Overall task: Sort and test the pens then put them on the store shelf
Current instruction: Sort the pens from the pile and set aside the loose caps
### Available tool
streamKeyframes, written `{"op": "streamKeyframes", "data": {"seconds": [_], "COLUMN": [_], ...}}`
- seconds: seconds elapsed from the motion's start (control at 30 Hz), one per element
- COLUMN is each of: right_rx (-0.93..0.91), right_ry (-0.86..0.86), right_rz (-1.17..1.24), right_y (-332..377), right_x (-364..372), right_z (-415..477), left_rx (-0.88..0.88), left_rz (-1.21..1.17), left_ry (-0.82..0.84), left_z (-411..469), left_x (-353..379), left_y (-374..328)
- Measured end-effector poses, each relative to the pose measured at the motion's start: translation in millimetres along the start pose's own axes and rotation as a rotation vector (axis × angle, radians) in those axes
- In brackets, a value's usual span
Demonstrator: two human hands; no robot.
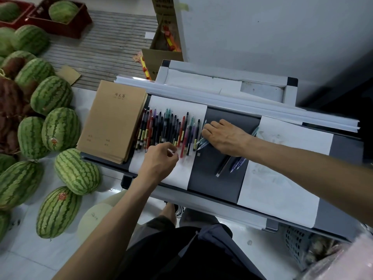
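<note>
A row of several pens (167, 129), black, red, purple and teal, lies side by side on a white sheet (177, 172) on the grey shelf (218, 184). My left hand (160, 158) hovers at the near ends of these pens, fingers curled, pinching at one pen's tip. My right hand (224, 136) rests palm down on a small bunch of teal pens (201, 141) just right of the row. A black pen (223, 166) and a few purple pens (238, 164) lie apart on the dark shelf surface below my right wrist.
A stack of brown notebooks (113, 120) sits left of the pens. White paper sheets (282, 178) cover the shelf's right part, and paper stacks (222, 98) lie behind. Watermelons (52, 93) crowd the floor on the left. A cardboard box (161, 49) stands behind.
</note>
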State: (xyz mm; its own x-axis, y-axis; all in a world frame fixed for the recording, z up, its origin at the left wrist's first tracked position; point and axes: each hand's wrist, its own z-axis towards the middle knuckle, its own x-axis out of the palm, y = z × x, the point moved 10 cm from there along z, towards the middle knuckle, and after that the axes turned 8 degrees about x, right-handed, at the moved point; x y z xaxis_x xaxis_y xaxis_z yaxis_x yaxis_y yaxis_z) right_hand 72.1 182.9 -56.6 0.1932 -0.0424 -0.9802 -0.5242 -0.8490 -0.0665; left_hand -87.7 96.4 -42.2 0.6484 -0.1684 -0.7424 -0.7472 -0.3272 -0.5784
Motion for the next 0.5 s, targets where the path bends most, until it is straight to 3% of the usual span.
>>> {"op": "streamKeyframes", "data": {"seconds": [0.1, 0.3, 0.5], "right_rx": [0.098, 0.475, 0.818], "right_ry": [-0.004, -0.009, -0.069], "right_rz": [0.179, 0.464, 0.794], "right_y": [-13, -50, -61], "right_x": [-12, -38, -15], "right_z": [0, -24, -62], "left_rx": [0.024, 0.143, 0.132], "left_rz": [0.018, 0.150, 0.278], "left_ry": [0.008, 0.122, 0.198], "left_z": [4, 23, 37], "left_x": [1, 23, 42], "left_y": [-6, -37, -42]}}
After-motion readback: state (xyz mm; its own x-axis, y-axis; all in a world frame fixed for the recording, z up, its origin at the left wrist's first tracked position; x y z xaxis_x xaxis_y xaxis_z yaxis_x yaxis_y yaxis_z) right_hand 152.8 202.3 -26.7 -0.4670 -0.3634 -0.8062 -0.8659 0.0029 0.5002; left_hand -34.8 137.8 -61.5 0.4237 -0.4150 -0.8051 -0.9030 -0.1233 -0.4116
